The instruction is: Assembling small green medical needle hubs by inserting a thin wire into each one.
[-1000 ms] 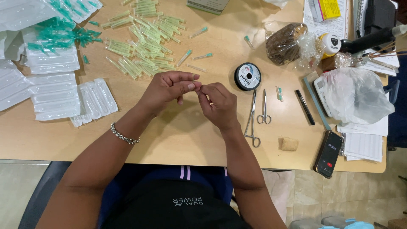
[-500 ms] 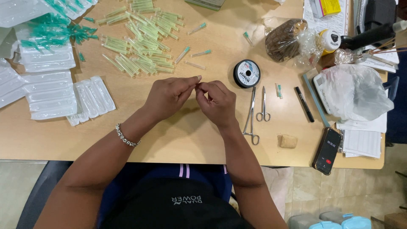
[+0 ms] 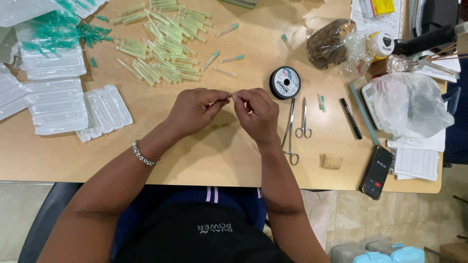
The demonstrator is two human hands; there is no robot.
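My left hand (image 3: 195,111) and my right hand (image 3: 256,113) meet fingertip to fingertip above the middle of the wooden table (image 3: 209,156). Between the pinched fingers is a small thin piece (image 3: 230,96), too small to tell apart. A black spool of thread (image 3: 285,83) lies just right of my right hand. Beyond my hands lies a pile of several capped needles with pale tubes and green hubs (image 3: 163,44). A silver bracelet (image 3: 144,155) sits on my left wrist.
Metal forceps (image 3: 289,131) and small scissors (image 3: 303,119) lie to the right, then a black pen (image 3: 351,118), a phone (image 3: 376,171) and a white plastic bag (image 3: 409,104). Clear blister trays (image 3: 58,104) are stacked at the left. A tan block (image 3: 332,161) sits near the front edge.
My hands have stayed together at the table's middle; the fingers shifted slightly around the small piece. Nothing else on the table moved.
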